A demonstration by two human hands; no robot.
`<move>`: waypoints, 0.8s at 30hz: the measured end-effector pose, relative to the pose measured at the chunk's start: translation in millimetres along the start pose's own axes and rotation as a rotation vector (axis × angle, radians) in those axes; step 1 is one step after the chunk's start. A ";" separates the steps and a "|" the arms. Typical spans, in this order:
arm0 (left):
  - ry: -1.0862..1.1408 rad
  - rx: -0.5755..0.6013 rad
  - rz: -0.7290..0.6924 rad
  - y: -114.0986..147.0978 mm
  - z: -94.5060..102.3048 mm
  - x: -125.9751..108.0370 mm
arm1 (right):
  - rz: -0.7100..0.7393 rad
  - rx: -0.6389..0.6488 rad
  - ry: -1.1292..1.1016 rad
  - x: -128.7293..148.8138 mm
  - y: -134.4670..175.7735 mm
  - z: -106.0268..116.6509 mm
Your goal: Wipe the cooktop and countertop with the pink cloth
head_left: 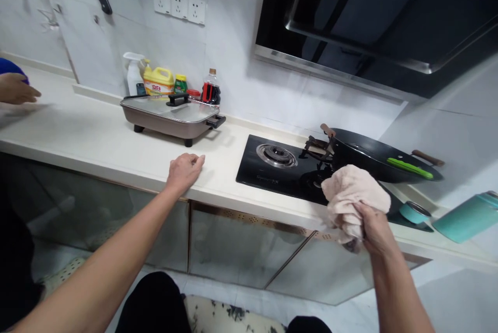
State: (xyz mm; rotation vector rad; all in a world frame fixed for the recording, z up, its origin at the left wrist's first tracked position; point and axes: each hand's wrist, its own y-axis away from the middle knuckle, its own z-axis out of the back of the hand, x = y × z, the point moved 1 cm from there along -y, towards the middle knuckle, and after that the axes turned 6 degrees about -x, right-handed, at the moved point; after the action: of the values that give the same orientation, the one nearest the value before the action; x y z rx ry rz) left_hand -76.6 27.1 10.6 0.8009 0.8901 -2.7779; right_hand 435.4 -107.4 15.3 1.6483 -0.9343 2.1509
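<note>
A crumpled pale pink cloth (352,193) is bunched in my right hand (375,224), raised over the front edge of the black gas stove (268,180). Behind the cloth, a black wok (361,154) with wooden handles sits on the stove's right side. A bright green utensil (410,168) lies across the wok. My left hand (183,171) rests on the white countertop (221,167), left of the stove, its fingers curled in and nothing visible in them. Just behind it stands a brown electric pan (163,120) with a glass lid.
Spray, detergent (158,81) and sauce bottles (211,86) line the wall behind the pan. Overhead hangs a black range hood (350,22). A teal bottle (467,216) and its teal cup (415,212) are at right. Another person's hand (17,89) reaches in at far left.
</note>
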 end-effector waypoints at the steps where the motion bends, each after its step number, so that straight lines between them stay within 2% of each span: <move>1: 0.003 0.002 -0.003 0.5 0.6 -0.5 | 0.060 0.012 0.159 7.0 -1.7 7.5; 5: 0.013 -0.009 -0.009 1.9 2.1 -1.9 | 0.420 0.281 0.716 17.2 -5.4 16.6; 9: 0.002 0.000 -0.020 2.2 0.9 -2.6 | 0.451 0.406 1.021 -1.5 -2.6 5.2; 13: -0.026 0.013 -0.035 1.3 -1.7 -3.3 | 0.493 0.508 1.120 -2.6 6.6 -8.9; 17: -0.070 0.034 -0.024 -0.7 -3.9 -4.2 | 0.584 0.446 1.229 10.5 14.2 -31.3; 20: -0.101 0.057 -0.038 -1.9 -4.8 -4.3 | 0.671 0.373 1.244 16.0 23.7 -59.5; 24: -0.120 0.054 -0.045 -2.5 -4.2 -3.8 | 0.710 0.390 1.110 26.2 45.0 -111.3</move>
State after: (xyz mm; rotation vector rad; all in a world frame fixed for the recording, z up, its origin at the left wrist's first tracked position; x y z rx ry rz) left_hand -72.1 31.3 11.0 0.6218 0.8257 -2.8644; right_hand 317.1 -74.8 9.4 -0.0716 -0.7666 3.1996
